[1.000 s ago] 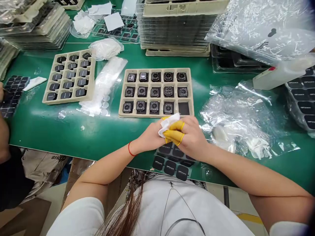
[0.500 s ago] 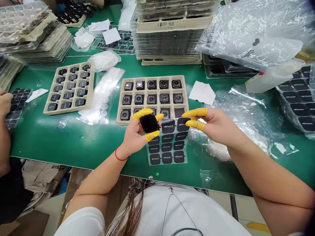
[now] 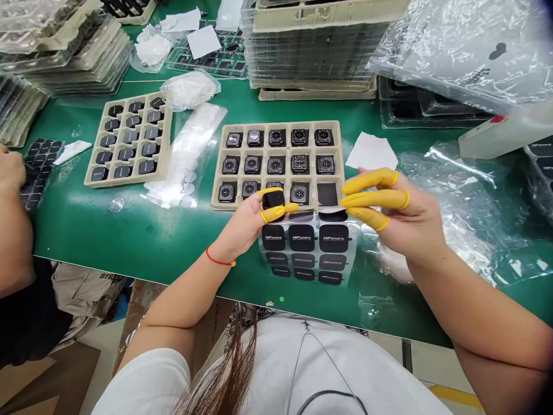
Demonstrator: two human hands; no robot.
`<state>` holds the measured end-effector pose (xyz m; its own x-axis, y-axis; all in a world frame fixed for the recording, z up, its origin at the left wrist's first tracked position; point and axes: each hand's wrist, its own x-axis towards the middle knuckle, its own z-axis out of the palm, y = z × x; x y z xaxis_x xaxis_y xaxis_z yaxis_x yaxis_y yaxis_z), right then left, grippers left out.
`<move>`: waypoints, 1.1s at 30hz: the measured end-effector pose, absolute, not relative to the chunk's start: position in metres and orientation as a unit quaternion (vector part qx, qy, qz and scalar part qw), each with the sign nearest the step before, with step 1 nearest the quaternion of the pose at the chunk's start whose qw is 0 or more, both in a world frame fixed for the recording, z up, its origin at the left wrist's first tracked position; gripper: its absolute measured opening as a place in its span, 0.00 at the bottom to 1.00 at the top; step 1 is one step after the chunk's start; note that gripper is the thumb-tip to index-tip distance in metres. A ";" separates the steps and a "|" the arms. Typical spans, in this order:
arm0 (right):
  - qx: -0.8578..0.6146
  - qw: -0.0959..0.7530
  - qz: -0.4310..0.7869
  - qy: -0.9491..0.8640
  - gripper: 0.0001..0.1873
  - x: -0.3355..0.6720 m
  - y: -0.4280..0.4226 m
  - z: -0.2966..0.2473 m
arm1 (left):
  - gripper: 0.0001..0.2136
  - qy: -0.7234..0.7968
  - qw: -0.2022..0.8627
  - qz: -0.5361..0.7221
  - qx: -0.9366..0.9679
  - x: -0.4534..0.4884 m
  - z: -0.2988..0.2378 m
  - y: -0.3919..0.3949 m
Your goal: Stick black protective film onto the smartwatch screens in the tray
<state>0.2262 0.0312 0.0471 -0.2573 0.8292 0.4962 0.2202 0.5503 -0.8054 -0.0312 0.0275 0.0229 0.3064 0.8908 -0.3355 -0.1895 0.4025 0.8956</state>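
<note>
My left hand (image 3: pixel 242 227), yellow covers on its fingertips, grips a black smartwatch body (image 3: pixel 273 199) with its glossy screen up. A finger of that hand also reaches the upper edge of a clear sheet of black HiFuture screen stickers (image 3: pixel 302 237). My right hand (image 3: pixel 404 216), likewise in yellow finger covers, pinches the sheet's upper right corner. The sheet hangs bent below both hands. Just behind them lies a beige tray (image 3: pixel 280 125) of watch bodies, backs up; its front right pocket shows only a dark liner (image 3: pixel 327 194).
At left lies a second beige tray (image 3: pixel 166 141) holding black-covered pieces. Tall tray stacks (image 3: pixel 311 63) stand behind. Clear plastic bags (image 3: pixel 436 202) and a white bottle (image 3: pixel 496 135) are at right. Another person's hand (image 3: pixel 12 170) is at the left edge.
The sheet's top edge has been pulled up and bent between my hands. My right hand has shifted its grip, and the watch has tipped flatter in my left. The view has shifted slightly.
</note>
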 end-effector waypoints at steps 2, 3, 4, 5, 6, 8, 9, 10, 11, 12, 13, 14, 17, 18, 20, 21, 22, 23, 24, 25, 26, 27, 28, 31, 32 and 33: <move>-0.365 0.525 0.382 -0.667 0.08 0.222 0.027 0.052 | 0.27 0.452 0.691 0.380 0.417 -0.026 0.020 0.025; -0.384 0.524 0.420 -0.634 0.07 0.218 0.025 0.054 | 0.28 0.453 0.676 0.376 0.443 -0.023 0.019 0.022; -0.410 0.509 0.459 -0.602 0.06 0.213 0.022 0.055 | 0.28 0.451 0.658 0.368 0.477 -0.019 0.017 0.019; -0.439 0.480 0.497 -0.574 0.04 0.208 0.019 0.055 | 0.28 0.446 0.637 0.359 0.516 -0.016 0.015 0.016; -0.464 0.444 0.532 -0.552 0.02 0.203 0.017 0.054 | 0.27 0.437 0.617 0.348 0.555 -0.013 0.012 0.012; -0.488 0.382 0.587 -0.520 0.04 0.193 0.014 0.050 | 0.26 0.418 0.578 0.336 0.614 -0.009 0.008 0.005; -0.493 0.365 0.605 -0.509 0.06 0.190 0.013 0.047 | 0.26 0.412 0.565 0.333 0.633 -0.008 0.007 0.003; -0.497 0.353 0.614 -0.502 0.08 0.187 0.012 0.045 | 0.26 0.407 0.556 0.331 0.645 -0.008 0.005 0.001; -0.500 0.345 0.617 -0.499 0.09 0.186 0.012 0.043 | 0.26 0.406 0.550 0.326 0.653 -0.007 0.004 0.000; -0.504 0.339 0.616 -0.501 0.10 0.185 0.012 0.041 | 0.26 0.406 0.545 0.322 0.659 -0.007 0.003 0.000; -0.508 0.334 0.612 -0.505 0.11 0.185 0.011 0.040 | 0.26 0.406 0.540 0.317 0.665 -0.008 0.003 0.000; -0.511 0.331 0.607 -0.511 0.11 0.186 0.011 0.040 | 0.26 0.406 0.536 0.313 0.671 -0.008 0.003 0.000; -0.519 0.319 0.590 -0.530 0.13 0.188 0.011 0.040 | 0.26 0.405 0.525 0.309 0.681 -0.009 0.002 0.000; -0.520 0.316 0.588 -0.533 0.13 0.188 0.011 0.040 | 0.26 0.404 0.524 0.310 0.683 -0.009 0.002 0.000; -0.517 0.312 0.590 -0.535 0.14 0.188 0.011 0.040 | 0.26 0.401 0.523 0.312 0.684 -0.009 0.002 0.000; -0.516 0.312 0.593 -0.534 0.13 0.188 0.011 0.039 | 0.26 0.400 0.524 0.313 0.684 -0.009 0.002 0.000; -0.514 0.312 0.595 -0.533 0.13 0.188 0.011 0.039 | 0.26 0.399 0.526 0.314 0.683 -0.008 0.002 0.000; -0.512 0.313 0.597 -0.533 0.13 0.188 0.012 0.038 | 0.26 0.397 0.527 0.315 0.682 -0.008 0.002 0.000; -0.511 0.314 0.597 -0.532 0.12 0.188 0.012 0.038 | 0.26 0.396 0.529 0.315 0.681 -0.008 0.003 0.000; -0.511 0.315 0.596 -0.532 0.12 0.188 0.012 0.037 | 0.26 0.396 0.530 0.316 0.680 -0.008 0.003 0.000; -0.512 0.316 0.595 -0.533 0.11 0.188 0.012 0.037 | 0.26 0.398 0.530 0.315 0.679 -0.007 0.003 0.000; -0.513 0.317 0.594 -0.533 0.10 0.188 0.012 0.037 | 0.26 0.402 0.531 0.314 0.677 -0.007 0.004 0.000; -0.515 0.317 0.592 -0.533 0.10 0.188 0.012 0.037 | 0.26 0.405 0.531 0.312 0.675 -0.007 0.004 0.000; -0.514 0.318 0.595 -0.529 0.10 0.188 0.012 0.037 | 0.26 0.409 0.535 0.311 0.671 -0.007 0.004 0.000; -0.512 0.319 0.599 -0.527 0.10 0.188 0.012 0.037 | 0.26 0.407 0.536 0.312 0.671 -0.007 0.004 0.000; -0.510 0.319 0.602 -0.525 0.10 0.188 0.012 0.037 | 0.26 0.404 0.536 0.314 0.671 -0.007 0.004 0.001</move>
